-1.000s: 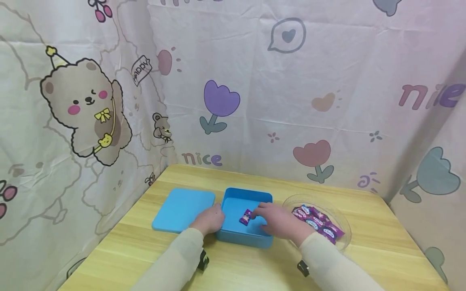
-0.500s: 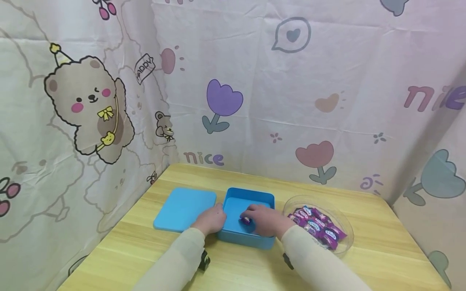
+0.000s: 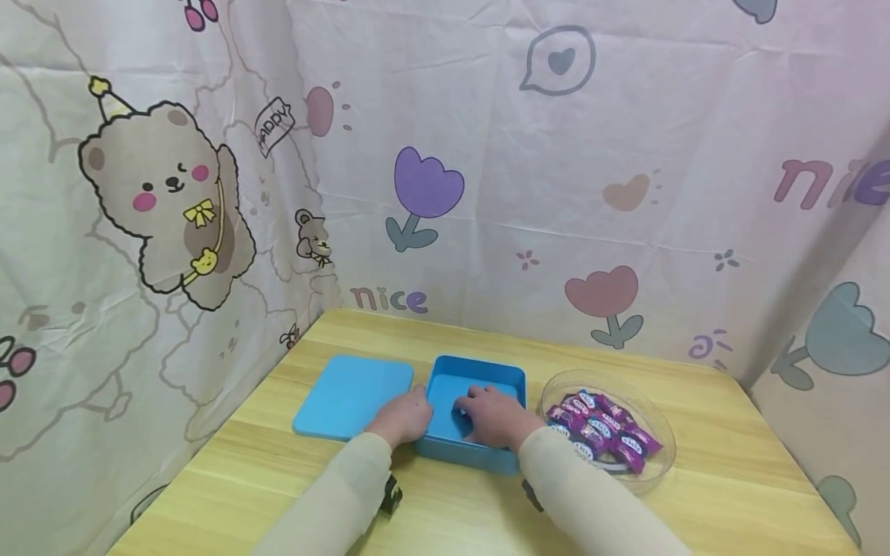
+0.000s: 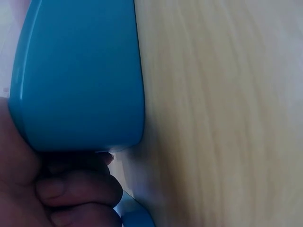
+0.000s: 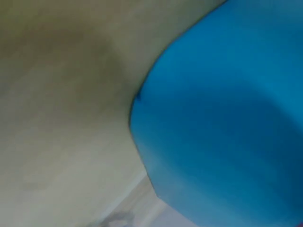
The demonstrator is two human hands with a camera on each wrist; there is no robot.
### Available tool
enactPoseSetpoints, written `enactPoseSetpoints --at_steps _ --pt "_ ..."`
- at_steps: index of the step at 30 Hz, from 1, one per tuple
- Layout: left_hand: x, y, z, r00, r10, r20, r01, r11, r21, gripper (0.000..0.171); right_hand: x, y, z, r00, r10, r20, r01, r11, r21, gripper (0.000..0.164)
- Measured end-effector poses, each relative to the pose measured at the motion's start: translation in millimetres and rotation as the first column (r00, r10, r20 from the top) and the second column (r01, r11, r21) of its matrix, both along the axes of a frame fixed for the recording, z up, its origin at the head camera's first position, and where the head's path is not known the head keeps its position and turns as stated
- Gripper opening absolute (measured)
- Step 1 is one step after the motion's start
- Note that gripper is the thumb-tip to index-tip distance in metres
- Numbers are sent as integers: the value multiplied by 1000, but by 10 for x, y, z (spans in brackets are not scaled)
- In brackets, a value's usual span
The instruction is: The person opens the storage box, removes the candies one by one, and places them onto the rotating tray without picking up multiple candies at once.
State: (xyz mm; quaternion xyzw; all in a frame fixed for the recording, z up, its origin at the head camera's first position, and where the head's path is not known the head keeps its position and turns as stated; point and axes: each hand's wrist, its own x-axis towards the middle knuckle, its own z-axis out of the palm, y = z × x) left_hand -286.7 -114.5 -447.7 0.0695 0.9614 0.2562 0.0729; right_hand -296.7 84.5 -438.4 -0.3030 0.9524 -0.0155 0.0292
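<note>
In the head view a blue plastic box [image 3: 469, 457] stands uncovered on the table. My left hand [image 3: 405, 418] grips its left wall; in the left wrist view the thumb lies by the rim and the other fingers [image 4: 80, 188] curl against the outside. My right hand [image 3: 495, 417] reaches down inside the box, its fingers curled round a small purple wrapped candy that is now almost wholly hidden under them. The right wrist view has only the outside of the box [image 5: 213, 132], without the fingers.
A flat blue lid [image 3: 354, 396] lies on the wooden table [image 3: 445, 517] left of the box. To the right stands a clear round bowl [image 3: 664, 463] with several purple wrapped candies [image 3: 612, 428]. Printed curtains [image 3: 501, 154] hang behind and at both sides.
My right hand has moved left and closed over the candy in the box, which lay in plain sight one second ago. The left hand has kept its hold on the box.
</note>
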Motion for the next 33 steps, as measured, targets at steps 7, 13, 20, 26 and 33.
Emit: enactPoseSetpoints --at_steps 7,13,20,26,33 --pt "13 -1 -2 1000 -4 -9 4 1000 0 50 -37 9 -41 1000 11 -28 -11 1000 -5 54" --pt "20 -5 -6 1000 -5 -12 5 1000 -6 51 2 88 62 997 24 69 -21 999 -31 44" --pt "28 2 -13 1000 1 -17 -1 1000 -5 48 25 138 46 997 7 79 -4 999 -46 28" --pt "24 10 -28 1000 1 -22 -1 1000 -14 47 14 164 -1 999 25 21 -24 998 -61 24" --pt "19 9 -34 1000 -6 -29 5 1000 -25 48 2 211 -46 997 53 -64 -56 997 -45 19"
